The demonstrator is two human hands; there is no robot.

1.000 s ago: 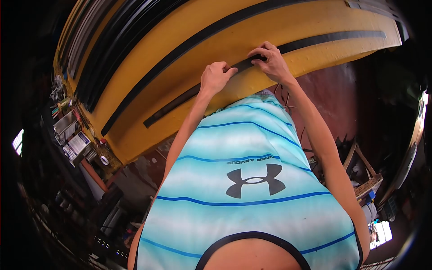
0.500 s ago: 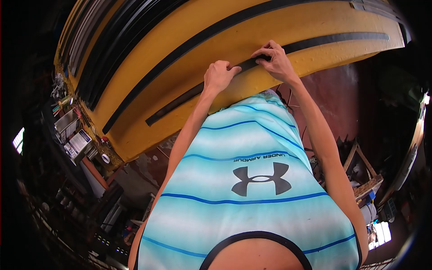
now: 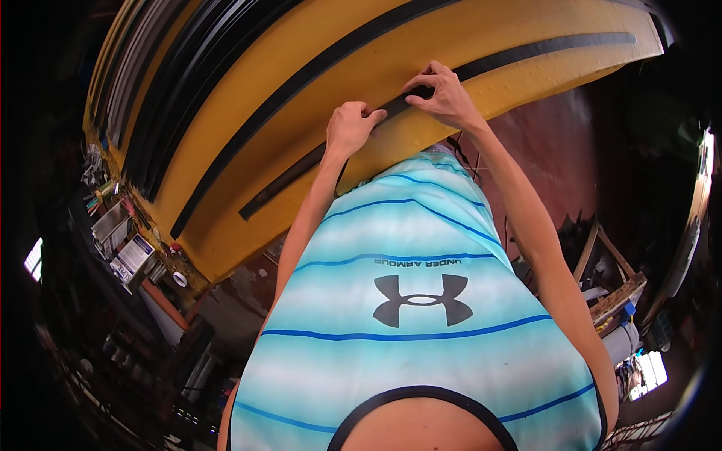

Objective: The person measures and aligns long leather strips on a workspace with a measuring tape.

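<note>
A long, thin black strip (image 3: 526, 54) lies along the near side of a yellow table (image 3: 406, 56). My left hand (image 3: 352, 129) has its fingers curled at the strip's near edge, with the thumb resting along it. To its right, my right hand (image 3: 442, 98) pinches the same strip between thumb and bent fingers. A short stretch of strip shows between the two hands. Just beyond lies a second, longer black strip (image 3: 301, 79), parallel and apart from the first.
Several more black strips (image 3: 188, 83) and grey strips (image 3: 139, 68) are bunched at the table's far left. Off the left end are papers (image 3: 134, 255) and a white roll (image 3: 180, 279). A wooden frame (image 3: 613, 301) stands at the lower right on a reddish floor (image 3: 538, 150).
The view has turned slightly, so the table and strips sit tilted a little more. Both hands appear somewhat further left in view; their hold on the strip looks much the same.
</note>
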